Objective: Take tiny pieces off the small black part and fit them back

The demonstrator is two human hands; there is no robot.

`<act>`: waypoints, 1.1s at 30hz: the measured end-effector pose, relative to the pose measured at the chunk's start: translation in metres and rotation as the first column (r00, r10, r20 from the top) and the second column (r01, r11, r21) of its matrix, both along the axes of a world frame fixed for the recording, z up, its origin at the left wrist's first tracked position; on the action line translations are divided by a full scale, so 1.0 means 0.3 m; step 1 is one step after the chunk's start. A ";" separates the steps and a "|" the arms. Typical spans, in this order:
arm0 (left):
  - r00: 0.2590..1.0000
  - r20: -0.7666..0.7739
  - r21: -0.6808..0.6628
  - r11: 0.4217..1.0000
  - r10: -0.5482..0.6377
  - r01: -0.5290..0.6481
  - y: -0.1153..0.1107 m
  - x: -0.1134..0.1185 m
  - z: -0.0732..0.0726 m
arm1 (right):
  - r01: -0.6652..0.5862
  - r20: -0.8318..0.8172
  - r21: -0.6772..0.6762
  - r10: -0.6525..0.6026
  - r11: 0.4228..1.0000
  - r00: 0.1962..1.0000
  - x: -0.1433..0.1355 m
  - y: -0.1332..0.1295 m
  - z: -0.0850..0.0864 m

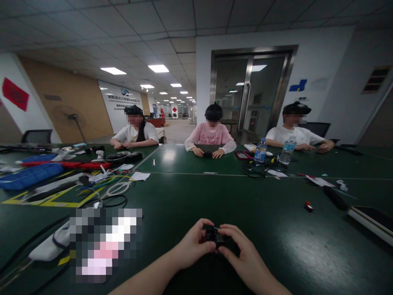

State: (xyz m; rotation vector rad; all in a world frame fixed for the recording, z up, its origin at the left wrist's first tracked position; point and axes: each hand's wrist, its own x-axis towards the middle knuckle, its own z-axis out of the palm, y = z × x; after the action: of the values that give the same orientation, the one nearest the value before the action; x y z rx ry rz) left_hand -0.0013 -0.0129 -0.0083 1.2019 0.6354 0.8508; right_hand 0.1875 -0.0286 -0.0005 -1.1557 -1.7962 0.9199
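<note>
Close to the near edge of the dark green table, both of my hands meet around a small black object. My left hand grips its left side between thumb and fingers. On the right side, my right hand holds the same object with bent fingers and thumb. The object is too small and dark for its details to be made out, and fingertips cover part of it.
Left lie a white power strip, coiled cables and a blue tray. Right are a small red item, a boxy device and water bottles. Three people sit across the table.
</note>
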 end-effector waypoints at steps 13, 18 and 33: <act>0.998 -0.053 0.023 1.000 0.013 -0.012 0.000 0.003 0.009 | 0.001 -0.003 0.042 -0.001 0.999 1.000 0.001 0.001 -0.018; 0.992 -0.114 0.010 0.998 0.059 -0.058 0.005 0.017 0.005 | -0.016 0.029 0.072 0.014 0.997 0.999 -0.007 -0.013 -0.004; 0.995 -0.088 -0.004 0.999 0.051 -0.051 0.016 0.006 -0.008 | 0.024 0.074 0.041 -0.027 0.999 0.997 -0.010 -0.005 -0.012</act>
State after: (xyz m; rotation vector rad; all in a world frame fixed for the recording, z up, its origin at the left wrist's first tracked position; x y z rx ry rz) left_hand 0.0006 -0.0080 -0.0107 1.2272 0.7425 0.8414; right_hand 0.1845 -0.0302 -0.0041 -1.1990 -1.8469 0.8325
